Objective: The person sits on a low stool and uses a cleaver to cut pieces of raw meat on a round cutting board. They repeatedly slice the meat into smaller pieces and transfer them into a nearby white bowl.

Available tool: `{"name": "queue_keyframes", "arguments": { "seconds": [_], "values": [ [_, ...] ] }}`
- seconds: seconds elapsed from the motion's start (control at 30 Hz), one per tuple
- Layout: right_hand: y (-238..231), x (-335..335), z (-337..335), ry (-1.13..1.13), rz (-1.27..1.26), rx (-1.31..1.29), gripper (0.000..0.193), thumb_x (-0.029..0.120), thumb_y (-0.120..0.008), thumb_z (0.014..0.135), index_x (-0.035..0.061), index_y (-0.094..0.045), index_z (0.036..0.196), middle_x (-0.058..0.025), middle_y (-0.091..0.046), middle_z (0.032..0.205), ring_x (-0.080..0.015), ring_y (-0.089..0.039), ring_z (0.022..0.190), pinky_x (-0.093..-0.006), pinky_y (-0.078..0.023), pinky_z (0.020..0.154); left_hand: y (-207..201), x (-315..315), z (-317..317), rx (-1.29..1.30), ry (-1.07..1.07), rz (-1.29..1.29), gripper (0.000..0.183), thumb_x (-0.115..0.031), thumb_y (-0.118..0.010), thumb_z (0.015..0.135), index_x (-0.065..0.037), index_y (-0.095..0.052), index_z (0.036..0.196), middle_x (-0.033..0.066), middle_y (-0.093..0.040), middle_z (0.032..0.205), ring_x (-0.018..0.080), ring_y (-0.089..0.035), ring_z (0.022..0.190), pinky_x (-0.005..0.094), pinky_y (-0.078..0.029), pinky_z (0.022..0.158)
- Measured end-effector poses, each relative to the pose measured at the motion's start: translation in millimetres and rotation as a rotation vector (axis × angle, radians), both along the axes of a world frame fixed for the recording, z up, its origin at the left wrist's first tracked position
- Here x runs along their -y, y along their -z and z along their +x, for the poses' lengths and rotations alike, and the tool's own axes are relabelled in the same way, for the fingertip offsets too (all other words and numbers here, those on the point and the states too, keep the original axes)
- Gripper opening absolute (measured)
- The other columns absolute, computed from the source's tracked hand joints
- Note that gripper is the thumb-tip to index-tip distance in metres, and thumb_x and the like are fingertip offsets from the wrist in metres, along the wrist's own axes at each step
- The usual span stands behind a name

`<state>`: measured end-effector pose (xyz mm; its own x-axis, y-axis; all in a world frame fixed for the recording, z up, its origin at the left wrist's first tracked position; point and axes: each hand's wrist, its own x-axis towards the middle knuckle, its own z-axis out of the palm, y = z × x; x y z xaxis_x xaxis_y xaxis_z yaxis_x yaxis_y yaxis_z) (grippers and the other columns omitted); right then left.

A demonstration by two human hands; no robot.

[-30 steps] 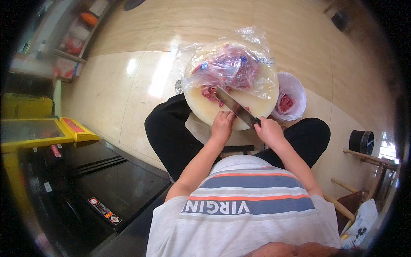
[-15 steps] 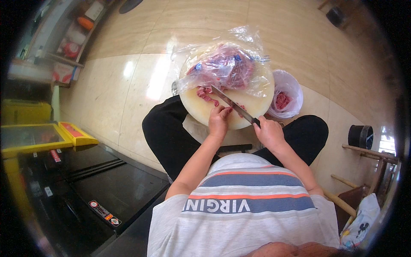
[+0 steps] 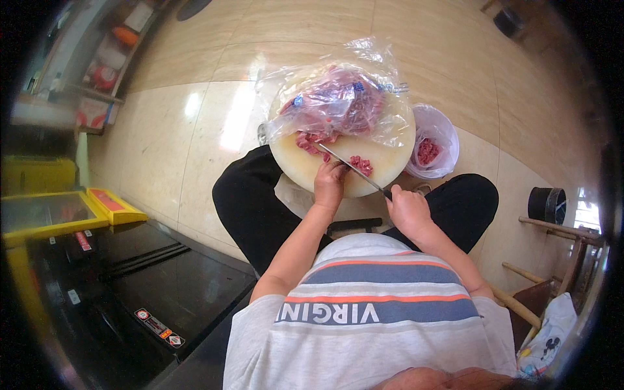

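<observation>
A round, pale cutting board (image 3: pixel 294 170) stands in front of me between my knees. My right hand (image 3: pixel 409 209) is wrapped round the handle of a long knife (image 3: pixel 357 172), whose blade slants across the board towards the far left. Close against the blade's left side, my left hand (image 3: pixel 330 183) has its fingers bent and pressed together on the meat; its fingertips are partly hidden. Red meat strips (image 3: pixel 310 142) lie just beyond that hand. Right of the blade sits a small heap of chopped meat (image 3: pixel 361 165). A large piece of meat (image 3: pixel 348 104) rests at the back under a clear plastic bag (image 3: pixel 390 133).
A white bucket (image 3: pixel 450 133) with a bag liner holds chopped meat (image 3: pixel 428 151), right of the board. A black chest with a yellow-framed lid (image 3: pixel 117 205) stands to my left. Wooden furniture (image 3: pixel 552 227) is at the right, shelves (image 3: pixel 107 97) at the far left.
The blade now stands more edge-on, and the chopped heap to its right shows more fully. My right hand has moved slightly nearer to me; the left stays almost in place.
</observation>
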<state>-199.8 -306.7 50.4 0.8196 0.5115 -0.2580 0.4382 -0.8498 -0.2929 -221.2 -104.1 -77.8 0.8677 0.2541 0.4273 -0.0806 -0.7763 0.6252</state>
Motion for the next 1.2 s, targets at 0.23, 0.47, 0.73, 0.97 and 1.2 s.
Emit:
{"name": "queue_keyframes", "arguments": {
  "seconds": [0.23,0.47,0.73,0.97,1.2],
  "values": [
    [28.7,-21.3,15.8,0.000,0.077,-0.031,0.021,0.018,-0.061,0.084,-0.0020,-0.055,0.081,-0.0237,-0.062,0.066,-0.0411,-0.063,0.065,-0.0495,-0.050,0.060,0.0,2.4,2.1,-0.041,0.088,0.130,0.014,-0.005,-0.068,0.073,-0.005,-0.070,0.087,0.0097,-0.068,0.091,0.0286,-0.062,0.083,0.0365,-0.051,0.076],
    [22.1,-10.3,12.8,0.036,0.045,-0.042,0.022,0.019,-0.061,0.084,-0.0021,-0.057,0.083,-0.0238,-0.063,0.069,-0.0409,-0.064,0.067,-0.0494,-0.051,0.062,-30.5,4.0,-2.0,-0.121,0.149,-0.340,0.021,-0.005,-0.061,0.080,-0.005,-0.069,0.100,0.0135,-0.067,0.102,0.0319,-0.061,0.088,0.0368,-0.051,0.077],
    [4.3,1.9,5.5,0.038,0.066,-0.014,0.023,0.022,-0.061,0.085,-0.0008,-0.057,0.082,-0.0231,-0.064,0.070,-0.0398,-0.065,0.067,-0.0496,-0.052,0.062,-5.3,-4.7,-12.1,-0.043,-0.065,-0.044,0.014,-0.005,-0.069,0.074,-0.005,-0.069,0.088,0.0098,-0.067,0.092,0.0285,-0.062,0.084,0.0360,-0.052,0.073],
    [13.0,-8.1,-0.4,0.029,0.043,-0.079,0.023,0.020,-0.061,0.085,-0.0020,-0.056,0.081,-0.0235,-0.063,0.068,-0.0412,-0.064,0.066,-0.0500,-0.051,0.062,-13.1,-2.3,-6.2,-0.032,0.044,0.038,0.013,-0.005,-0.070,0.071,-0.004,-0.070,0.084,0.0092,-0.068,0.089,0.0270,-0.062,0.082,0.0360,-0.051,0.073],
    [24.1,-20.1,9.4,0.015,0.104,-0.045,0.026,0.022,-0.061,0.086,-0.0026,-0.056,0.079,-0.0242,-0.062,0.066,-0.0418,-0.063,0.064,-0.0501,-0.050,0.060,-3.6,-1.3,-10.0,-0.080,0.038,0.070,0.013,-0.004,-0.068,0.071,-0.005,-0.070,0.084,0.0077,-0.069,0.089,0.0269,-0.062,0.080,0.0356,-0.051,0.071]
  ]
}}
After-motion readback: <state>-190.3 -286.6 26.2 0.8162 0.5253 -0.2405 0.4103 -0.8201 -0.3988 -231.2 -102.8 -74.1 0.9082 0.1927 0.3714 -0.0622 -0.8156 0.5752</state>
